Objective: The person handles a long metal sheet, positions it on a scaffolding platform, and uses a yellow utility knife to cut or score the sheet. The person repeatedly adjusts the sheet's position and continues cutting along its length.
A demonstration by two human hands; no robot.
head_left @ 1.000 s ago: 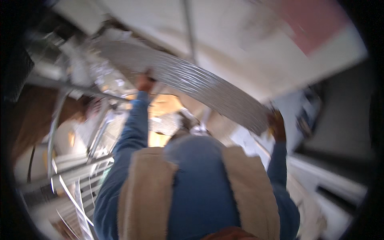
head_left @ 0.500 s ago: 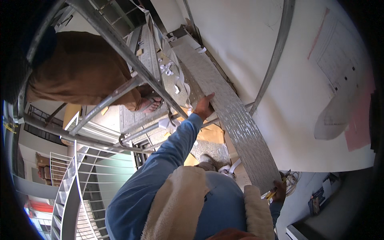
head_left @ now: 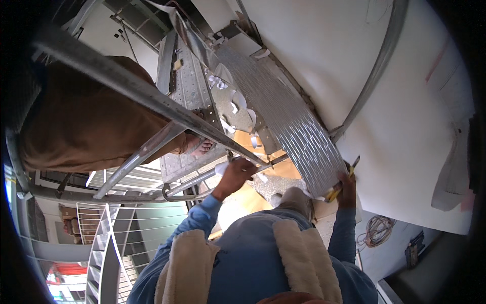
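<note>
At the far left, a co-worker's leg in loose brown trousers (head_left: 86, 119) stood behind a long grey metal scaffold tube (head_left: 136, 93), with a curved metal staircase with white rails (head_left: 109, 253) below. The co-worker's 1 visible foot (head_left: 201, 146) rested on a perforated grey metal plank (head_left: 190, 96). Next came the person's left hand (head_left: 235, 177), fingers loosely curled, near the tube's lower end and apart from the strip; whether it pinched anything could not be told. The long, ribbed, silvery-grey strip (head_left: 283, 106) sloped from the upper middle down to the right hand, beside the white wall (head_left: 324, 55). The right hand (head_left: 347, 190) gripped the strip's near end, its fingers bent around the edge, with a small yellow handheld item (head_left: 331, 194) in the same grasp. Further right, a coil of thin pale cable (head_left: 379, 230) lay below the wall.
</note>
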